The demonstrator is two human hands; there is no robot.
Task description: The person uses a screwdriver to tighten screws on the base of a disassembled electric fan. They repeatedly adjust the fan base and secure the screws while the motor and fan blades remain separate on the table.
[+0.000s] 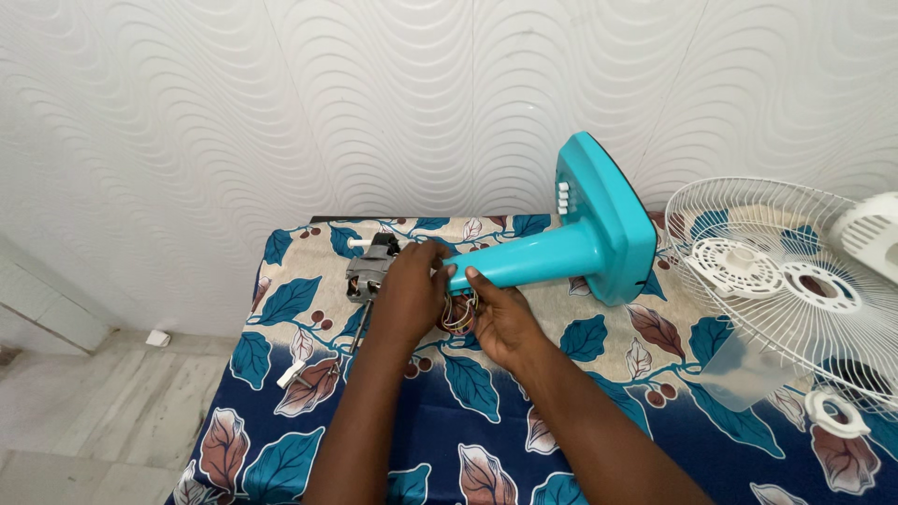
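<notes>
Centrally, fan motor (pixel 372 269) with coloured wires (pixel 459 314), lying on the leaf-patterned cloth of the surface (pixel 468 430); left hand (pixel 409 292) closed around the motor, right hand (pixel 501 318) pinching the wires; turquoise fan stand (pixel 580 245) on its side alongside; white fan grille (pixel 776 281) at right

Both hands (pixel 458 304) at fan motor (pixel 372 269)
</notes>
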